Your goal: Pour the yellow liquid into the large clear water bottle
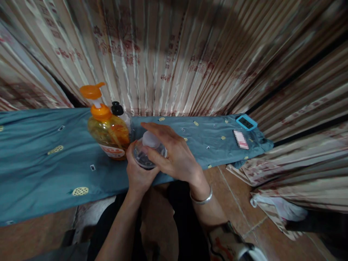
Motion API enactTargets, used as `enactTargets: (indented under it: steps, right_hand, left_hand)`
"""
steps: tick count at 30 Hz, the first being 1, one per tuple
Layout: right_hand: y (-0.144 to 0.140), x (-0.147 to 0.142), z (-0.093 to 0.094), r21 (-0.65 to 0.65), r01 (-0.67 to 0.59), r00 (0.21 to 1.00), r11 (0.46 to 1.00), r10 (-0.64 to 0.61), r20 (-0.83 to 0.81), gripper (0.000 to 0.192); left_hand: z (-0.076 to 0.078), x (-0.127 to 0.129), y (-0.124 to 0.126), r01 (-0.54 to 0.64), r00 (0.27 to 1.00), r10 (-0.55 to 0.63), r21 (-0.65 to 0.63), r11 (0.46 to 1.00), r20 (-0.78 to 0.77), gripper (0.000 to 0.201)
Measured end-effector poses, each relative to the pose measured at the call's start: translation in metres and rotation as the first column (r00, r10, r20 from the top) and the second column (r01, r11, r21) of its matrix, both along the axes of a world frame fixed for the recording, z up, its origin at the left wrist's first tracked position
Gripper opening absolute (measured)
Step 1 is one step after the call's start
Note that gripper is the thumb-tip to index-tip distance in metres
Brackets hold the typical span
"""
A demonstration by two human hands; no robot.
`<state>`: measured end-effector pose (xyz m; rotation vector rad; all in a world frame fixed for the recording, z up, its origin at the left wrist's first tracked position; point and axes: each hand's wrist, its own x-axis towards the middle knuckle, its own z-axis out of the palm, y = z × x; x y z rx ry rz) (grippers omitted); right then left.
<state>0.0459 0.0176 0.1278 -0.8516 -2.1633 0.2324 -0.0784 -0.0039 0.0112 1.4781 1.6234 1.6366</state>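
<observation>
Head view: the left hand (pixel 138 174) is wrapped from below around a small clear bottle (pixel 145 156), holding it upright just over the near edge of the blue cloth (pixel 40 163). The right hand (pixel 174 152) lies over the top of the bottle, fingers curled onto its pale pump head (pixel 150 139); the palm sits to the right and the fingertips reach across to the left. Both hands are closed on the bottle, the left gripping the body, the right on the pump.

As a judgement, the work on the pump is midway: the head sits on the neck, and whether it is seated tight or loose cannot be told.

Just left and slightly beyond stands an orange pump bottle (pixel 107 130), with a black-capped bottle (pixel 119 110) right behind it. A timer (pixel 246 122) lies at the cloth's far right corner, well apart. A bangle (pixel 202 198) circles the right wrist. Curtains (pixel 190 54) hang behind.
</observation>
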Motion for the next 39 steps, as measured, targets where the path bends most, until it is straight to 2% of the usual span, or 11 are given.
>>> enactTargets:
  steps: [3,5,9,14,19,24,28,31,35,38,39]
  right_hand:
    - [0.001,-0.004,-0.004,0.049,0.116,0.993,0.992,-0.114,-0.034,0.05]
    - [0.002,-0.006,-0.006,0.09,0.165,0.985,0.982,-0.16,-0.058,0.043]
    - [0.002,-0.006,-0.004,0.072,0.102,0.994,0.992,-0.099,-0.046,0.028]
    - [0.0,-0.005,-0.003,-0.021,0.012,1.0,1.0,-0.012,-0.023,0.033]
    - [0.002,-0.008,-0.009,0.068,0.137,0.991,0.988,-0.137,-0.001,0.053]
    - [0.004,-0.008,-0.009,0.107,0.136,0.991,0.985,-0.137,0.006,0.032]
    - [0.003,-0.006,-0.006,0.138,0.075,0.997,0.988,-0.076,-0.003,0.035]
    - [0.002,-0.002,-0.002,0.136,0.088,0.993,0.987,-0.075,-0.093,0.033]
    - [0.008,0.022,0.003,0.101,0.266,0.938,0.959,-0.233,-0.257,0.04]
    - [0.02,0.056,-0.007,0.04,0.434,0.886,0.9,-0.418,-0.198,0.046]
    - [0.025,0.069,-0.015,-0.008,0.52,0.85,0.854,-0.519,-0.088,0.044]
  left_hand:
    - [-0.002,0.0,0.001,-0.011,1.0,0.011,0.005,1.0,-0.026,0.093]
    - [-0.003,0.0,0.001,-0.015,0.999,0.015,0.004,1.0,-0.046,0.094]
    - [-0.004,0.0,0.001,-0.021,0.998,0.022,0.008,1.0,-0.059,0.092]
    - [-0.003,0.0,0.001,-0.027,0.999,0.027,0.0,1.0,-0.034,0.089]
    - [-0.004,0.0,0.002,-0.015,1.0,0.015,0.013,1.0,-0.023,0.092]
    - [-0.007,0.0,0.002,-0.008,0.998,0.009,0.021,1.0,-0.056,0.097]
    - [-0.006,0.0,0.002,-0.006,0.998,0.007,0.025,1.0,-0.062,0.095]
    - [-0.004,0.0,0.002,-0.017,0.998,0.018,0.022,1.0,-0.064,0.094]
    - [-0.002,0.001,0.003,-0.023,0.997,0.026,0.044,0.999,-0.066,0.09]
    - [-0.002,0.001,0.004,-0.029,0.997,0.033,0.064,0.998,-0.067,0.089]
    - [-0.002,0.001,0.004,-0.03,0.997,0.035,0.064,0.997,-0.067,0.089]
